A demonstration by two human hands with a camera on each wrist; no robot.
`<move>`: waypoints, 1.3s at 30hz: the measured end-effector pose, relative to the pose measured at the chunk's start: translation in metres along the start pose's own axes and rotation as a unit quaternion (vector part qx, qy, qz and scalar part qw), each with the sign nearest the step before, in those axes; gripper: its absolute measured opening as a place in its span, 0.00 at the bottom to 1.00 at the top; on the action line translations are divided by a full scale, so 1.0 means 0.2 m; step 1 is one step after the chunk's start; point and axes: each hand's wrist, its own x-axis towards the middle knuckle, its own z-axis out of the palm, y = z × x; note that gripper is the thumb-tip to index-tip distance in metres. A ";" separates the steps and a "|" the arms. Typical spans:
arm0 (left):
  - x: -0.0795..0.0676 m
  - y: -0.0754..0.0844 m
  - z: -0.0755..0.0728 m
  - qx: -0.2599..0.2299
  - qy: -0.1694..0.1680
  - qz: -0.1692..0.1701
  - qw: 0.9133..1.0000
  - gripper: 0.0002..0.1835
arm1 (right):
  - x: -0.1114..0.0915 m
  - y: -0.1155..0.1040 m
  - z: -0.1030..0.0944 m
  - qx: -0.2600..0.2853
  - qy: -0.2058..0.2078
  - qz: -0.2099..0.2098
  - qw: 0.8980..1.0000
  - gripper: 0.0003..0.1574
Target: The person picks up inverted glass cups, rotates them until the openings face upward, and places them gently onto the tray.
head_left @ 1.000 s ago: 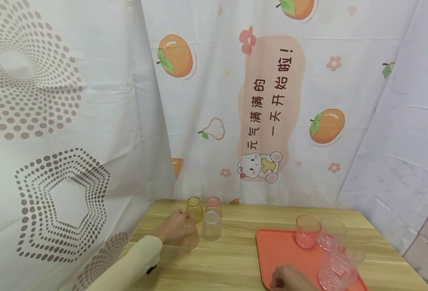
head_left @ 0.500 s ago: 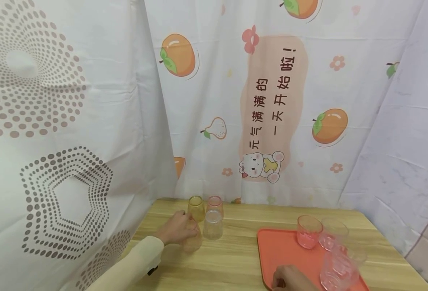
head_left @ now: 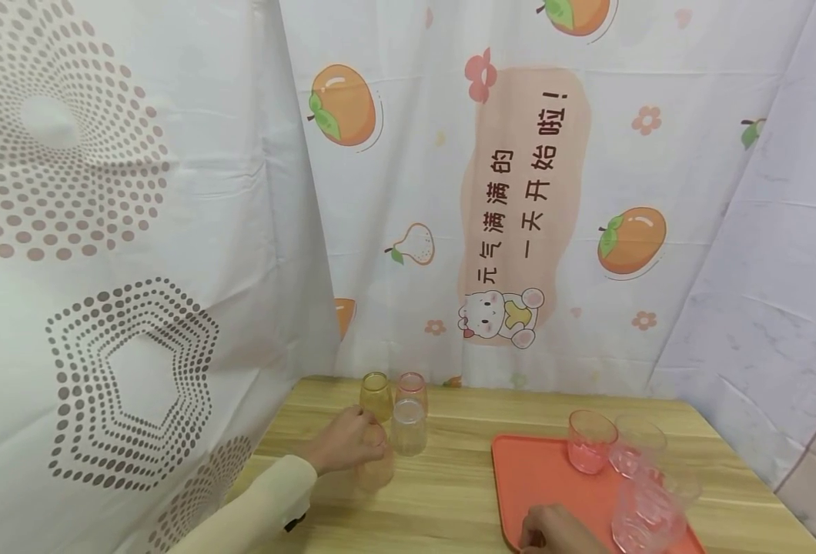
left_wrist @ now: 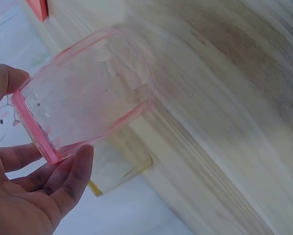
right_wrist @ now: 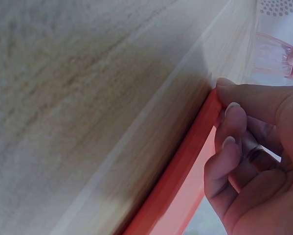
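My left hand grips a see-through pink-tinted cup by its thick pink base, thumb on one side and fingers on the other. The cup is turned mouth down, close over the wooden table. Just behind it stand three more upside-down cups: a yellow cup, a pink cup and a clear cup. At the tray's near left side, my right hand pinches the rim of a red tray, its fingers curled over the edge.
On the tray's right part a pink cup, a clear cup and more see-through cups stand mouth up, overlapping one another in the head view. A printed curtain hangs behind the table and along its sides.
My left hand has moved slightly right and nearer to me with its cup, away from the yellow one. My right hand stays at the tray's rim. The head view has shifted a little.
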 end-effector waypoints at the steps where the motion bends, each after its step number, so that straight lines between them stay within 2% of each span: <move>1: 0.00 0.01 0.00 0.000 0.001 0.004 1.000 0.26 | 0.00 0.01 0.00 0.000 0.000 -0.006 1.000 0.11; 5: 0.00 0.04 0.01 -0.010 0.002 0.021 1.000 0.26 | 0.00 0.03 0.01 -0.007 -0.002 -0.019 1.000 0.11; 12: 0.00 0.12 0.04 0.019 -0.011 0.017 1.000 0.25 | -0.01 -0.02 0.00 0.007 0.002 0.020 1.000 0.12; 16: 0.02 0.15 0.06 0.024 -0.015 0.028 0.999 0.27 | -0.01 -0.04 -0.01 0.007 0.000 0.030 1.000 0.12; 27: 0.04 0.20 0.14 -0.020 -0.024 0.075 0.997 0.23 | -0.01 -0.04 -0.01 0.002 0.003 0.019 1.000 0.11; 39: 0.05 0.31 0.20 0.019 -0.029 0.084 0.996 0.25 | -0.01 -0.05 -0.02 0.018 0.002 0.029 0.999 0.12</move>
